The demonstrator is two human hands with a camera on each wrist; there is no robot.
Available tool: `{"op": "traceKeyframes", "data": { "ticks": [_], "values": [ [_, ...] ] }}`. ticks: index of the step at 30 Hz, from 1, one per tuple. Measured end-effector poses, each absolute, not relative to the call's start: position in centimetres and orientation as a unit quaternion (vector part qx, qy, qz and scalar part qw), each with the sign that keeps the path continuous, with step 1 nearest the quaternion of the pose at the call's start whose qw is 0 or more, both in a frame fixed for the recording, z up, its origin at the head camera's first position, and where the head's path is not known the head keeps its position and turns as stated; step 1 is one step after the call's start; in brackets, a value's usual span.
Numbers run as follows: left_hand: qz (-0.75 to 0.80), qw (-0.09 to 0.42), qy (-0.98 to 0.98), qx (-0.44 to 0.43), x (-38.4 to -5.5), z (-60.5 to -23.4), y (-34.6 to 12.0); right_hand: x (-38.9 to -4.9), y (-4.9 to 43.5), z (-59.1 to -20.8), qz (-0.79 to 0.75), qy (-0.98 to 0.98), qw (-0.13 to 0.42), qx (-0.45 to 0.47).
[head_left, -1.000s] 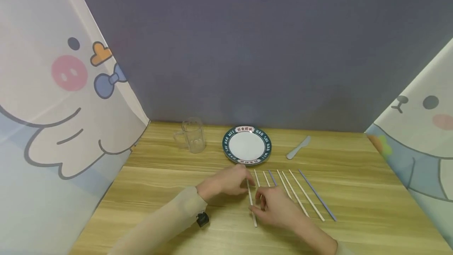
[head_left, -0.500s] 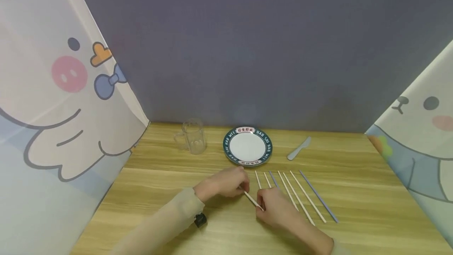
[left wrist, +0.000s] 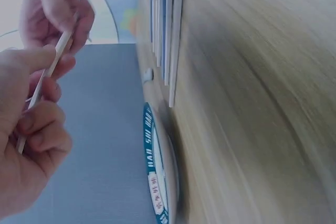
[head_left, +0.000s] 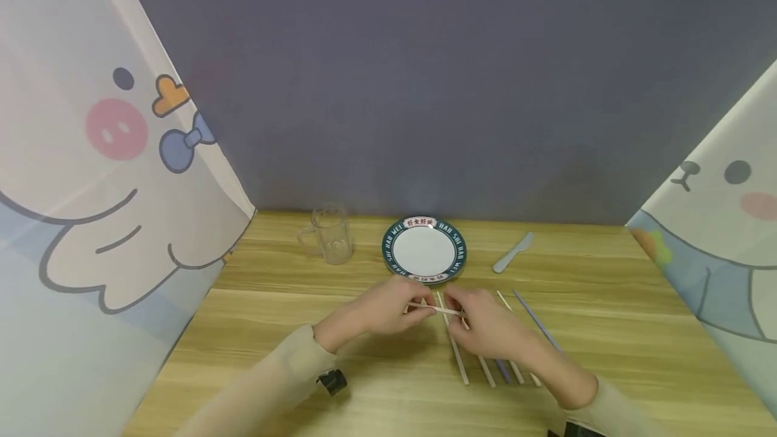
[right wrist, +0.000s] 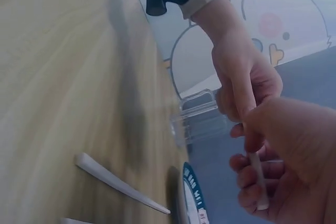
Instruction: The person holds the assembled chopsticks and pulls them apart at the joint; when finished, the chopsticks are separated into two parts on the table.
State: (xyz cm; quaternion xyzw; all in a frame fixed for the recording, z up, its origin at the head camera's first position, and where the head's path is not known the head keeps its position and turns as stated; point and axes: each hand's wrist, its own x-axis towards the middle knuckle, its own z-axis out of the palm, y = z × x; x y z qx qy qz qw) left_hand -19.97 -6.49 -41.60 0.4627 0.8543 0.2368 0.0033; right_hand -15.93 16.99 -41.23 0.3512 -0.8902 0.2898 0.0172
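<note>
Both hands hold one white chopstick (head_left: 446, 310) level above the table, in front of the plate. My left hand (head_left: 393, 307) pinches its left part between thumb and fingers. My right hand (head_left: 488, 326) grips the other end, with the fingers curled round it in the right wrist view. The left wrist view shows the chopstick (left wrist: 60, 50) slanting from one hand to the other, well off the tabletop. Below and to the right lies a row of several chopsticks, among them a white chopstick (head_left: 458, 351) and a blue chopstick (head_left: 537, 319). My right hand and forearm partly hide the row.
A round plate (head_left: 389, 253) with a green lettered rim stands behind the hands. To its left is a clear glass mug (head_left: 335, 238); to its right lies a pale knife (head_left: 512, 253). A dark grey panel (head_left: 425, 86) rises along the wooden table's back edge.
The chopstick has been lifted from the left end of the row and turned from lengthwise to nearly crosswise. My right hand has moved up and away from me with it, uncovering the row's near ends.
</note>
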Motion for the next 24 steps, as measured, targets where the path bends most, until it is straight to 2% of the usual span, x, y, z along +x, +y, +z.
{"op": "traceKeyframes", "data": {
  "ticks": [5,17,24],
  "values": [
    [0.214,-0.041,0.866,0.451,-19.5,-40.3,-6.5,-16.7,16.8,-40.0,0.305,-0.881,0.022,0.360],
    [0.209,-0.065,0.853,0.474,-18.4,-39.4,-6.1,-16.1,17.5,-39.2,0.293,-0.873,0.020,0.389],
    [0.261,-0.089,0.828,0.488,-18.6,-39.0,-6.6,-16.6,17.1,-38.2,0.253,-0.870,0.054,0.420]
  ]
}}
